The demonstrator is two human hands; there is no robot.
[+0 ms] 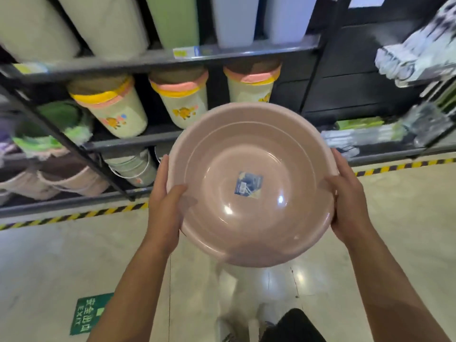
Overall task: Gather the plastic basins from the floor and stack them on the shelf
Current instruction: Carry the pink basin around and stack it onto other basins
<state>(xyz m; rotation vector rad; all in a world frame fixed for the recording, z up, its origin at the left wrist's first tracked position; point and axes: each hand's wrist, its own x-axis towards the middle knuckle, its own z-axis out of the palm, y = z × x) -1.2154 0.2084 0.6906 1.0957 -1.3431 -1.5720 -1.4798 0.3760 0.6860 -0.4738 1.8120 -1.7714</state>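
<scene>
Left hand (165, 201) and right hand (345, 201) grip opposite rims of pink basin (249, 218), arms outstretched, above open floor (49, 262) before shelf (158, 59).

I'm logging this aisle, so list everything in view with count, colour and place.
basin: one, pink, held up in front of the shelf
sticker: one, blue, inside the basin
buckets: three, pale with yellow-pink rims, middle shelf
bins: several, white and green, top shelf
shelf: one, dark metal, ahead
floor sign: one, green, lower left
left hand: fingers gripping the basin rim
right hand: fingers gripping the opposite rim
</scene>
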